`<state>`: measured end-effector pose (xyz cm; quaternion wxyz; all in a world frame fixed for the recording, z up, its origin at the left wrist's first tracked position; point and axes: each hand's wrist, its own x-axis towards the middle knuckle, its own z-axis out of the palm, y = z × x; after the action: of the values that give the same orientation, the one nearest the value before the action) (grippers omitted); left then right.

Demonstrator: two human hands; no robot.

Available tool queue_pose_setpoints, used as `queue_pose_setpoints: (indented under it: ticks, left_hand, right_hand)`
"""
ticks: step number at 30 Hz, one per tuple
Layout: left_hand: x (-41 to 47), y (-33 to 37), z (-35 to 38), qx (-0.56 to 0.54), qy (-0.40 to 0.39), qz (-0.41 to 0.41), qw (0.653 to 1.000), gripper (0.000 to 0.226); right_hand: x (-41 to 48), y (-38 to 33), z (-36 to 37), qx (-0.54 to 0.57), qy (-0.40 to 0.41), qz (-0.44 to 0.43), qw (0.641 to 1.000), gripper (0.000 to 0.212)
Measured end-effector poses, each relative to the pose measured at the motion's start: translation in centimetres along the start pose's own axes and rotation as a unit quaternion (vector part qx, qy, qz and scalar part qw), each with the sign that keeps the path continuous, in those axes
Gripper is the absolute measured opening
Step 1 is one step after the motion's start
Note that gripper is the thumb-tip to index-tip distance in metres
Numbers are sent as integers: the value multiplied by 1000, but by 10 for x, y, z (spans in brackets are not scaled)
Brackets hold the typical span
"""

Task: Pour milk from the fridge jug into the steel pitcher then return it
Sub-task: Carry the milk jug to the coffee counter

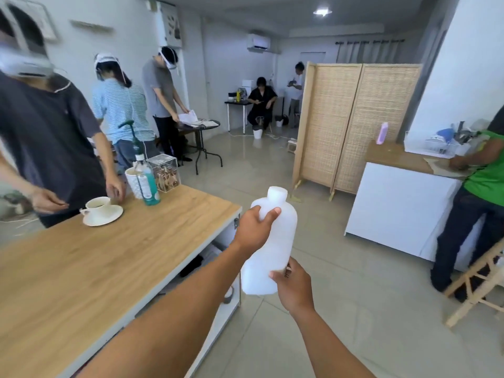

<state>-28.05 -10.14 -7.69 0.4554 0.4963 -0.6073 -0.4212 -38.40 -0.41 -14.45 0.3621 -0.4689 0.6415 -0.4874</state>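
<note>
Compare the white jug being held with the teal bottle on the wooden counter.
The jug is opaque white; the teal bottle is see-through with a label. The jug is held tilted in the air by the left hand and right hand; the teal bottle stands upright on the counter. Both narrow to a neck.

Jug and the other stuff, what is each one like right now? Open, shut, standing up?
milk jug: cap on, tilted, held in the air.
left hand: grips the jug's shoulder.
right hand: holds the jug's base.
cup: upright on its saucer.
teal bottle: standing upright.
</note>
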Motion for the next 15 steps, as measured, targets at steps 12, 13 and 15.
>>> queue_pose_setpoints:
  ticks: [12, 13, 15]
  left_hand:
    - [-26, -23, -146, 48, 151, -30, 987, 44]
    - [-31, -24, -155, 51, 166, -37, 984, 44]
    - [-39, -25, -167, 57, 194, -47, 978, 44]
  right_hand:
    - [-11, -31, 123, -15, -157, -56, 986, 29]
    - [-13, -34, 130, -19, -172, -60, 983, 31]
    - [-16, -35, 141, -34, -196, -63, 978, 28]
